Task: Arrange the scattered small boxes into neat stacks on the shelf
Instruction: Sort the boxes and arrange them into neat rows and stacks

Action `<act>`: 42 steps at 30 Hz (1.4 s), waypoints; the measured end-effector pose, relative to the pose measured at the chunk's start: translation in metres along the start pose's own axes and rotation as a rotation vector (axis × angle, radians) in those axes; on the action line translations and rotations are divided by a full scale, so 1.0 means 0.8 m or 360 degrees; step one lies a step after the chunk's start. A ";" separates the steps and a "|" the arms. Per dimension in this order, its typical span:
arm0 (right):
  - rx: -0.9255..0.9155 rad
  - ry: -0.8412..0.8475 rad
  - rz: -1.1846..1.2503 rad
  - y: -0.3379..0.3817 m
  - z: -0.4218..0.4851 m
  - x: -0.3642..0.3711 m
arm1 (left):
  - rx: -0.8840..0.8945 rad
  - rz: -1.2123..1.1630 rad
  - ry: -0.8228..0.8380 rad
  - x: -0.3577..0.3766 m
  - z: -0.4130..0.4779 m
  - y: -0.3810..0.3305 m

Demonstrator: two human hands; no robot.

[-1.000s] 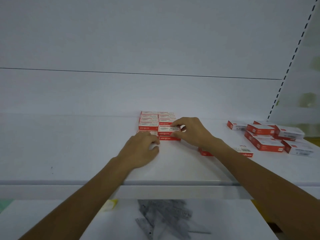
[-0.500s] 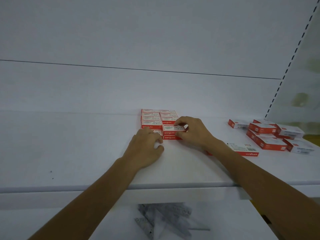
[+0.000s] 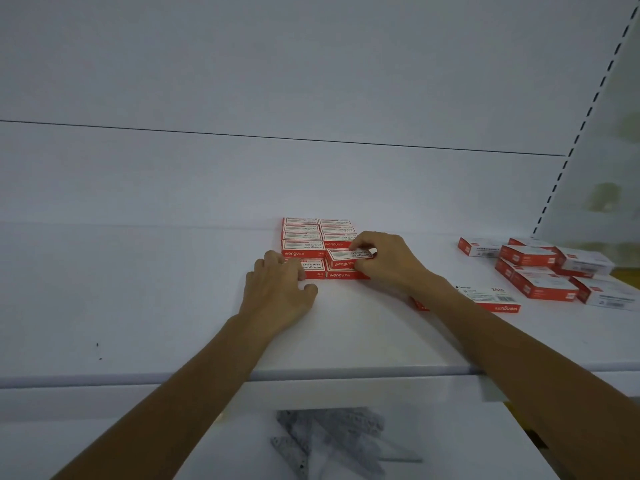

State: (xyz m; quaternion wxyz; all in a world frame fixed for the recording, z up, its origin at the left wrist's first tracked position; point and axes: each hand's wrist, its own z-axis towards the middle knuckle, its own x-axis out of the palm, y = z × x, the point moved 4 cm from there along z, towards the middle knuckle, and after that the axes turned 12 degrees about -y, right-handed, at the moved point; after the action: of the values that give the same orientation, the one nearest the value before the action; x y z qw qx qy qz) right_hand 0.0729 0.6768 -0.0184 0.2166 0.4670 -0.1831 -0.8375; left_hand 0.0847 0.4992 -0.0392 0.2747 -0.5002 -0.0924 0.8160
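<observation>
Right fingers (image 3: pixel 360 241) pinch top box (image 3: pixel 344 259); left fingers (image 3: pixel 292 266) curl on front box (image 3: pixel 314 270) edge

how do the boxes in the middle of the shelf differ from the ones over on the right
The middle boxes sit in two tidy columns, edges aligned and touching; the right-hand boxes lie loose at mixed angles, some overlapping. The left hand touches the middle boxes and the right hand pinches one of them; no hand touches the right-hand boxes. Both sets are small red-and-white boxes on the same white shelf.
</observation>
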 end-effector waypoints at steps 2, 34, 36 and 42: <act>-0.0005 0.0003 0.0014 0.002 0.000 -0.002 | 0.0002 0.0000 -0.0001 0.000 -0.001 0.000; -0.0039 -0.0045 -0.0347 -0.010 0.017 -0.005 | 0.0216 -0.0092 -0.0308 -0.011 -0.007 -0.016; -0.0039 -0.0061 -0.0278 -0.016 0.012 -0.022 | 0.0399 -0.0135 -0.0277 -0.015 -0.013 -0.027; 0.0051 0.0380 -0.0126 -0.055 -0.023 -0.082 | 0.0703 -0.0119 0.0016 -0.005 -0.031 -0.061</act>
State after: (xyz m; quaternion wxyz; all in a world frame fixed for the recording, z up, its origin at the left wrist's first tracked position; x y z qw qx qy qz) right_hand 0.1108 0.7466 -0.0036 0.1962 0.5738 -0.1508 -0.7808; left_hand 0.1251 0.5346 -0.0274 0.4080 -0.4281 0.0716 0.8032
